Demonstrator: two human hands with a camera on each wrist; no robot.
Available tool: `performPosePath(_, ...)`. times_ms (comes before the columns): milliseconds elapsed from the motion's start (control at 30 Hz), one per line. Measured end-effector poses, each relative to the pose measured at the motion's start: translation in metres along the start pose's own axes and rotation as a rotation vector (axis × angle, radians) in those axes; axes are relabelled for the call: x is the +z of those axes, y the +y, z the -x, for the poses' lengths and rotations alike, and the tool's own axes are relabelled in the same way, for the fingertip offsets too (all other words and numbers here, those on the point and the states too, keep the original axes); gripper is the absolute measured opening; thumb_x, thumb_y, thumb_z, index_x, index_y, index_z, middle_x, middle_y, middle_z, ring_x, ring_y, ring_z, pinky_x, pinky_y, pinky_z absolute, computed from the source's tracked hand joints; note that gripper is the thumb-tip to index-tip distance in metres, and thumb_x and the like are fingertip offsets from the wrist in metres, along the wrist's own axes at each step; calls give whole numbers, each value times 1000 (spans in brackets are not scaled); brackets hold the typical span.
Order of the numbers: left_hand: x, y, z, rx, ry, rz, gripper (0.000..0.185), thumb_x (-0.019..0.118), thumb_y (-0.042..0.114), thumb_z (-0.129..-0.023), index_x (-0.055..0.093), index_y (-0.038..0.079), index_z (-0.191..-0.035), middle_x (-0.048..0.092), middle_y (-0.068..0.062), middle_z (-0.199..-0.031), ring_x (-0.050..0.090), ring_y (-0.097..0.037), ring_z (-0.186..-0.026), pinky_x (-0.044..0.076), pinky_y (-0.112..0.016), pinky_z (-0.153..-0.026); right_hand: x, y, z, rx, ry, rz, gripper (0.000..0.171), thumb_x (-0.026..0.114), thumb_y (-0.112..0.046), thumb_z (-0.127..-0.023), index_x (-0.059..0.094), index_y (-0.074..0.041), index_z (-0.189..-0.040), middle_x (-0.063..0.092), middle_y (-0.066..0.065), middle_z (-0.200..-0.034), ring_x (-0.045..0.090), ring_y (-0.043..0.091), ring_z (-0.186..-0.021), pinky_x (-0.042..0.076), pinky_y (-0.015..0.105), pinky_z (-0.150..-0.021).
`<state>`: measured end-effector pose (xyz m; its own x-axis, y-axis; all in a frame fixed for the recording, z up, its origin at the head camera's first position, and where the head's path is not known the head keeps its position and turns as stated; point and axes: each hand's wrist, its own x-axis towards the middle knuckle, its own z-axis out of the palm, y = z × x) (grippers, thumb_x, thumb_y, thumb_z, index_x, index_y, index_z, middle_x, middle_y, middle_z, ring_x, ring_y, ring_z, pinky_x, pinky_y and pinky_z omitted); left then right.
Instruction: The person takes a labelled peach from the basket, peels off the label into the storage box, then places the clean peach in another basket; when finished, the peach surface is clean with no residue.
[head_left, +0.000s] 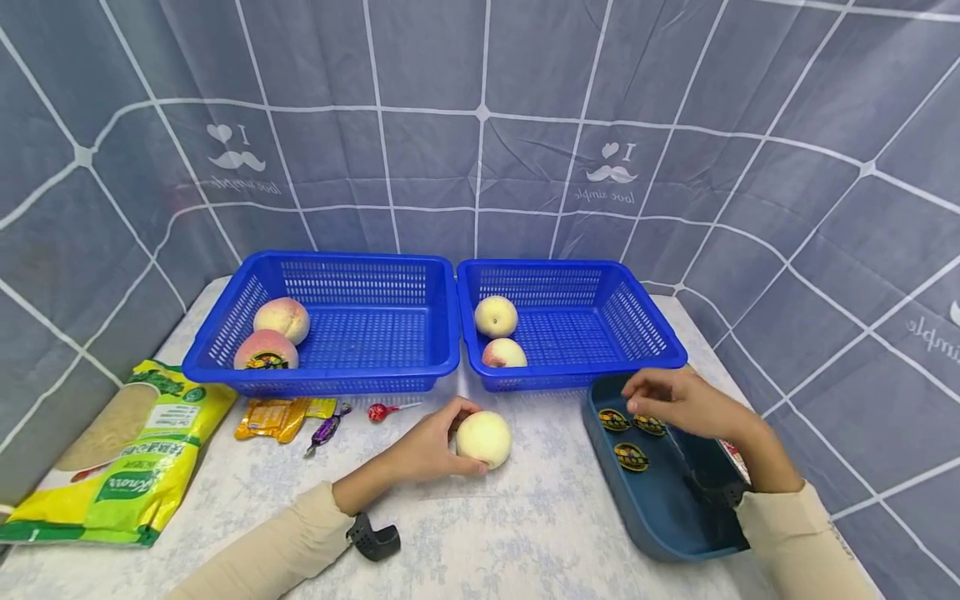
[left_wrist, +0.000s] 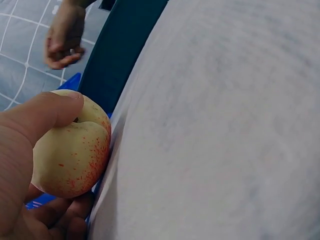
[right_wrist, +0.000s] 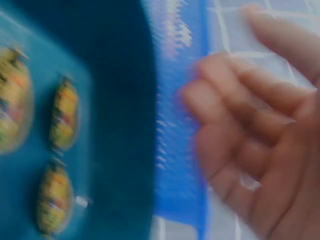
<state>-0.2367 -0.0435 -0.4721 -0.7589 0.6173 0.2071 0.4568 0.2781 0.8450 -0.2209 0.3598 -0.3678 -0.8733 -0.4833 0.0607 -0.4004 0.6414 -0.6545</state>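
My left hand (head_left: 467, 437) grips a pale peach (head_left: 486, 440) that sits on the table in front of the baskets; the left wrist view shows my thumb (left_wrist: 47, 112) over the top of this peach (left_wrist: 70, 155). My right hand (head_left: 675, 400) hovers over a dark blue tray (head_left: 660, 508) with its fingers loosely curled and nothing in them. Three round stickers (head_left: 632, 456) lie in the tray. The right wrist view is blurred: the stickers (right_wrist: 62, 120) are at left, my fingers (right_wrist: 240, 135) at right.
Two blue baskets stand at the back. The left basket (head_left: 330, 379) holds two peaches (head_left: 282, 318), one stickered. The right basket (head_left: 585, 377) holds two peaches (head_left: 496, 316). A yellow-green bag (head_left: 127, 450), snack packets (head_left: 281, 415) and a lollipop (head_left: 382, 411) lie at left.
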Motion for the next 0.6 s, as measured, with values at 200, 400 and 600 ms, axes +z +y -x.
performPosePath(200,-5,10,-4,47,78,31,71,93,21,-72,54,8,-130,62,-4,-117,60,-19,-93,53,-33,-77,-40,22,-11,74,305,100,51,69,-16,-98,51,-3,-144,54,22,-137,52,40,-120,53,39,-92)
performPosePath(400,-31,58,-36,213,177,50,73,91,16,-72,53,3,-133,62,-10,-126,62,-23,-98,56,-39,-79,-51,59,-18,206,180,104,73,72,-23,-96,36,3,-153,28,33,-155,27,58,-136,33,74,-101)
performPosePath(600,-65,103,-99,271,234,-1,71,89,19,-77,50,6,-135,63,-8,-123,62,-20,-95,54,-40,-79,-49,66,-15,207,172,76,69,71,-24,-97,39,8,-150,34,33,-151,40,56,-129,45,65,-97)
